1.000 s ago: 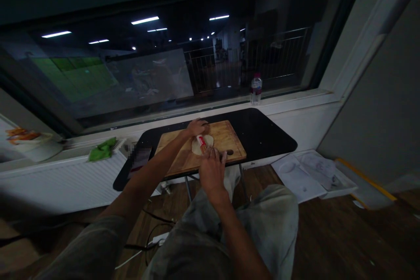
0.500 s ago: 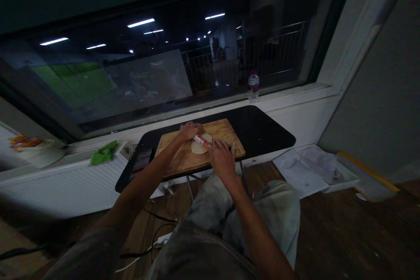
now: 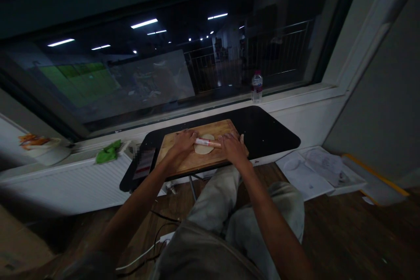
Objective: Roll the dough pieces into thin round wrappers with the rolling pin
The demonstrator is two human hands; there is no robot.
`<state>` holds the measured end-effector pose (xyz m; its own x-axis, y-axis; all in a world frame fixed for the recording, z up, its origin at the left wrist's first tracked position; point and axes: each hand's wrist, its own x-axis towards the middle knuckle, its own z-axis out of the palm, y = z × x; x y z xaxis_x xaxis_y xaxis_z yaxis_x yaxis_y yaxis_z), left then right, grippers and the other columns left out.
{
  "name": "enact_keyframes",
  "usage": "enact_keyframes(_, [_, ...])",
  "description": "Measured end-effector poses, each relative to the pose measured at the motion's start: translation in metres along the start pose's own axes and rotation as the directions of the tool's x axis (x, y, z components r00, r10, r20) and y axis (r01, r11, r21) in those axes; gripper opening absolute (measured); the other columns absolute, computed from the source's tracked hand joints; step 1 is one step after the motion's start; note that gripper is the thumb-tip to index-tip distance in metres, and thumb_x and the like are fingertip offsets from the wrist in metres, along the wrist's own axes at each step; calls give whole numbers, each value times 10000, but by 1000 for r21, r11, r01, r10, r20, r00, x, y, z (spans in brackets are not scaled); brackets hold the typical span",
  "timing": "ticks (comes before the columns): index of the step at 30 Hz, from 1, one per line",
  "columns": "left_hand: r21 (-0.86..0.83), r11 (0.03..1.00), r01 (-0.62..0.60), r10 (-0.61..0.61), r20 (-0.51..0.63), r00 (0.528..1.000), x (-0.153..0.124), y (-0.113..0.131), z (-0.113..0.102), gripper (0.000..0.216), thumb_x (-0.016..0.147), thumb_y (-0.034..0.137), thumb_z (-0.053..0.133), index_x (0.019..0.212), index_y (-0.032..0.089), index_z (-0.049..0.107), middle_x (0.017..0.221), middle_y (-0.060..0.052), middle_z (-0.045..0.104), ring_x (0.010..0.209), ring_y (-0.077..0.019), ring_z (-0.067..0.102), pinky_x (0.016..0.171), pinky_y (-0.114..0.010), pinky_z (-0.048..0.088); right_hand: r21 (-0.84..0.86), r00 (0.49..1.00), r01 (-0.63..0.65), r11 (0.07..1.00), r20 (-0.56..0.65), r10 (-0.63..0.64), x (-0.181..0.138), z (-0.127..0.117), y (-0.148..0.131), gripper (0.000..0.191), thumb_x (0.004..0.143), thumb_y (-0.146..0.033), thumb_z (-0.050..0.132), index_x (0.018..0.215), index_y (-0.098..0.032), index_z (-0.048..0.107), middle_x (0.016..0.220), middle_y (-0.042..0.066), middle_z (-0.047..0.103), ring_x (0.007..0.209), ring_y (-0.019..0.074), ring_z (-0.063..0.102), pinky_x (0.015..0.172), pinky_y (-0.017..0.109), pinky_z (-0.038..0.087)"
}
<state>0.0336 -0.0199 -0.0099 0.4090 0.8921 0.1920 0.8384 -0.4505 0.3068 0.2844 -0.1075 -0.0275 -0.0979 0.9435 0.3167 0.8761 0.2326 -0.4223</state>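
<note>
A wooden rolling pin point(image 3: 208, 142) with a white and red label lies across a flat round of dough point(image 3: 204, 149). Its left end is under my left hand point(image 3: 185, 141), whose fingers are closed on it. My right hand point(image 3: 232, 145) grips the other end, with the thumb standing out to the right. Beneath the dough is a wooden cutting board point(image 3: 173, 167), which rests on a small black folding table point(image 3: 262, 129). The ends of the rolling pin are hidden by my hands.
On the windowsill stands a water bottle point(image 3: 257, 86). A green cloth point(image 3: 108, 152) hangs on the white radiator point(image 3: 95, 183), near a white bowl point(image 3: 50, 151). Papers in a white tray point(image 3: 348, 179) lie on the floor to the right. Cables point(image 3: 138, 260) and a power strip are below.
The rolling pin has turned from a slant to lie nearly level across the dough. My left hand has come nearer to me, and my right hand has moved right and slightly away.
</note>
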Motion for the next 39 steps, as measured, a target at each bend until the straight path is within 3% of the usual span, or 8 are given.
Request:
enact_keyframes(7, [114, 990, 87, -80, -68, 994, -35, 5, 10, 470, 1177, 467, 406, 1441, 237, 720, 1538, -174, 703, 1497, -415, 580, 1289, -596, 372, -6, 999, 6, 1000, 48, -6, 23, 2, 17, 506, 1217, -266, 277, 1420, -182, 732, 1568, 168, 687, 1603, 307, 450, 1337, 764, 228])
enact_keyframes(13, [141, 988, 67, -46, -151, 987, -68, 24, 24, 650, 1102, 637, 570, 1626, 255, 599, 1707, -152, 585, 1577, -440, 520, 1325, -594, 355, -7, 998, -33, 999, 56, 33, 36, 4, 20, 495, 1206, -243, 289, 1321, -205, 769, 1604, 148, 664, 1647, 291, 410, 1357, 748, 212])
enact_keyframes(18, [137, 989, 54, -32, -159, 987, -79, 31, 27, 580, 1139, 557, 515, 1626, 256, 610, 1690, -139, 609, 1546, -385, 572, 1284, -531, 448, -10, 996, -33, 999, 80, 33, 42, 3, 20, 476, 1207, -223, 303, 1354, -192, 755, 1628, 155, 645, 1667, 295, 386, 1346, 765, 228])
enact_keyframes(22, [121, 992, 23, -4, -157, 988, -87, 30, 23, 526, 1176, 488, 421, 1608, 285, 642, 1673, -88, 636, 1475, -331, 646, 1254, -483, 505, -13, 999, -26, 1000, 35, 26, 33, 5, 21, 460, 1203, -210, 330, 1413, -198, 740, 1685, 149, 602, 1691, 298, 354, 1352, 751, 219])
enact_keyframes(29, [60, 998, 0, 6, -106, 994, -98, 33, 14, 521, 1167, 413, 422, 1583, 252, 690, 1598, -118, 695, 1470, -375, 660, 1259, -542, 510, -8, 996, -88, 996, 16, 89, 7, -2, 18, 486, 1192, -211, 331, 1489, -223, 716, 1685, 132, 614, 1669, 311, 411, 1340, 800, 189])
enact_keyframes(35, [-7, 999, -32, 31, -111, 993, -100, 27, 11, 476, 1139, 388, 494, 1555, 323, 715, 1569, -46, 725, 1456, -305, 677, 1274, -447, 513, -21, 995, -94, 995, -36, 93, -12, -1, 21, 488, 1187, -239, 357, 1555, -225, 677, 1690, 147, 606, 1650, 314, 448, 1336, 815, 194])
enact_keyframes(39, [-26, 999, -36, 34, -79, 996, -96, 26, 7, 474, 1142, 425, 483, 1515, 311, 752, 1519, -43, 760, 1399, -309, 720, 1229, -435, 545, -13, 992, -83, 996, -91, 82, -20, 3, 21, 501, 1185, -231, 342, 1546, -215, 688, 1642, 157, 652, 1617, 306, 493, 1348, 800, 170])
